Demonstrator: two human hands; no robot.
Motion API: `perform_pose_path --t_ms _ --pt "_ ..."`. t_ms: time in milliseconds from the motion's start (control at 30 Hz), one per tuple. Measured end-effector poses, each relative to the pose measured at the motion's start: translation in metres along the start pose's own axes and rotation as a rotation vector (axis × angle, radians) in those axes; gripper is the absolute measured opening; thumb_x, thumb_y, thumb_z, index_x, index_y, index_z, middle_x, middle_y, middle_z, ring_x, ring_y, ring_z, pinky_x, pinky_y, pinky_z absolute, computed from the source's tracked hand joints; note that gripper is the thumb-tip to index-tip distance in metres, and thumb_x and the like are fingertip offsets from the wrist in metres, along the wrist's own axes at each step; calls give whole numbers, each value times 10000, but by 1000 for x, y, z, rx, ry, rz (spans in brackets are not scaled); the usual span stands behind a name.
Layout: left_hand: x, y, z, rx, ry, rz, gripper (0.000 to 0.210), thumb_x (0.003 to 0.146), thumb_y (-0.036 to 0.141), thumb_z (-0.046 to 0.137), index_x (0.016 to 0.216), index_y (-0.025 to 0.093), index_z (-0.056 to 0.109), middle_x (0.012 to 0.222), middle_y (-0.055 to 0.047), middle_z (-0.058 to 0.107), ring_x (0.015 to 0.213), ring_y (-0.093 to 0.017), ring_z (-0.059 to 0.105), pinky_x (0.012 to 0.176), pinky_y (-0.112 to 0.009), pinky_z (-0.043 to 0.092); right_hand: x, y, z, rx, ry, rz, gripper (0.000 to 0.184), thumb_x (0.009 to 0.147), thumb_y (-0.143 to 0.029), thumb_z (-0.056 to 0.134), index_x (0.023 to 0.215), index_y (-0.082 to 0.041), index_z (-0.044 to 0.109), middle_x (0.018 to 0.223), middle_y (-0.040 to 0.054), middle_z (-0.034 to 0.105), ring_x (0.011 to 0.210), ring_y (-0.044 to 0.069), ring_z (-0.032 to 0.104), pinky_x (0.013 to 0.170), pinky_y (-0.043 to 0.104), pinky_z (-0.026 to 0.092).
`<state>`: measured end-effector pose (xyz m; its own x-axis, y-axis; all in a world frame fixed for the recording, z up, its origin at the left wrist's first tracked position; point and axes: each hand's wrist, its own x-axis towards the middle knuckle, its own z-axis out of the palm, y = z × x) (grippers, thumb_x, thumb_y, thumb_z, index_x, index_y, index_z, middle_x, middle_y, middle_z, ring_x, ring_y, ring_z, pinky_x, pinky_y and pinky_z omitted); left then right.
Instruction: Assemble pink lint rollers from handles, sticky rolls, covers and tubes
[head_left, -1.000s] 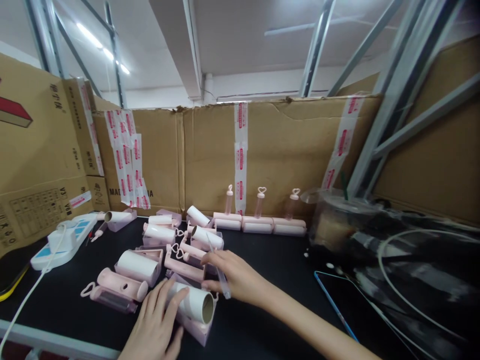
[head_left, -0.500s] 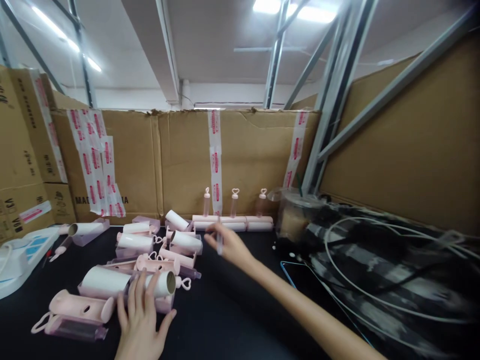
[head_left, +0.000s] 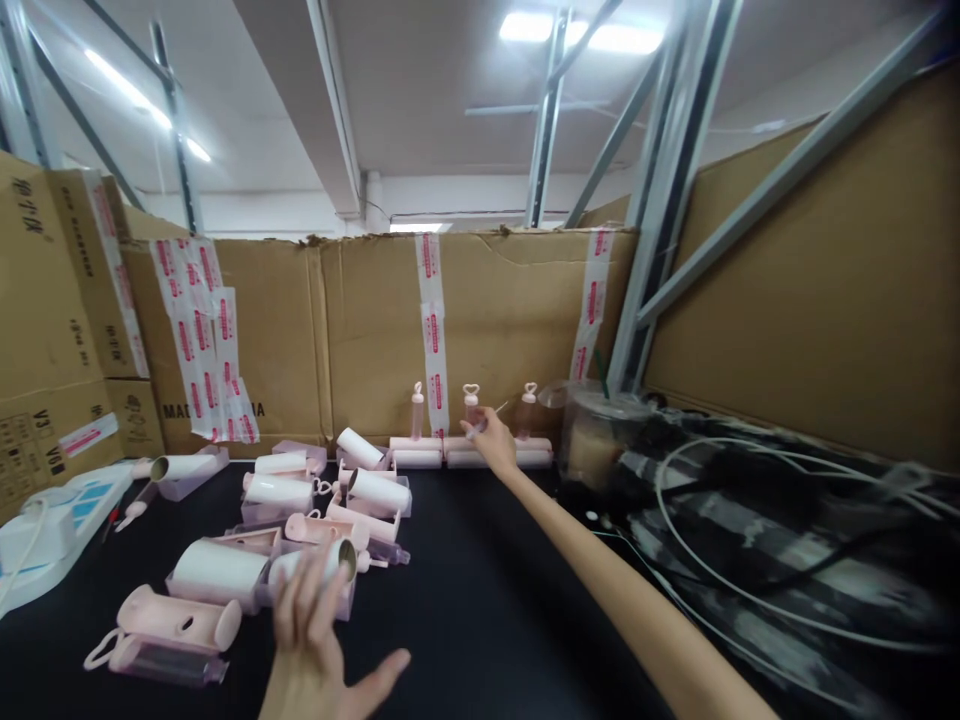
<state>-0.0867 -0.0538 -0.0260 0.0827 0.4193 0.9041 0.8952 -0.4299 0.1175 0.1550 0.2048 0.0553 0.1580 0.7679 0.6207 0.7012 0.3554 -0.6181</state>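
My left hand [head_left: 311, 620] is open, thumb spread out, its blurred fingers over a white roll [head_left: 296, 568] with a cardboard core. Whether they touch it I cannot tell. My right hand [head_left: 493, 442] reaches to the back, fingers pinched in front of the middle upright clear tube with a pink heart-shaped loop [head_left: 471, 392]. A small clear thing shows at its fingertips, too blurred to name. Similar tubes stand to the left [head_left: 417, 410] and right [head_left: 529, 410]. Below them lies a row of pink holders with white rolls [head_left: 416, 455].
More white rolls [head_left: 217, 570], pink holders [head_left: 176, 618] and clear tubes [head_left: 169, 660] lie at the left. A white power strip [head_left: 67, 540] is at far left. A lidded drink cup [head_left: 596, 440] and a white cable [head_left: 750, 600] sit right. Cardboard [head_left: 375, 340] walls the back.
My right hand has moved right and back, from the left part of the holder row to the middle upright tube. My left hand has lifted slightly, its thumb swinging outward.
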Motion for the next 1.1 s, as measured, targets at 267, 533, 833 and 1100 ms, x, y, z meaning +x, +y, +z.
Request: perform_pose_path --t_ms 267,533,833,1100 --pt "73 43 80 -633 -434 -452 720 685 278 654 1262 121 253 1284 -183 382 1252 -284 332 1021 -434 280 -64 -16 -49 168 -133 -222 351 760 -449 560 946 -159 491 796 27 582 710 177 549 688 299 438" --pt "55 27 117 -671 -608 -520 796 596 253 715 1241 124 268 1122 -143 490 1138 -307 450 940 -448 353 -108 -28 -57 328 -157 -241 268 764 -401 585 883 -186 481 725 -7 541 607 138 530 579 261 456" --pt "64 26 104 -732 -512 -312 943 554 204 664 1339 102 152 1366 -195 262 1303 -310 198 1058 -462 180 -99 -46 -101 540 194 -336 255 807 -316 559 972 -235 382 875 51 531 654 170 584 550 314 522" --pt "107 11 68 -1434 -731 -1030 523 799 520 356 1122 124 471 783 -67 642 691 -190 609 671 -319 463 -147 -57 -102 462 -236 -807 258 777 -342 622 989 -284 486 920 50 636 761 194 647 624 319 543"
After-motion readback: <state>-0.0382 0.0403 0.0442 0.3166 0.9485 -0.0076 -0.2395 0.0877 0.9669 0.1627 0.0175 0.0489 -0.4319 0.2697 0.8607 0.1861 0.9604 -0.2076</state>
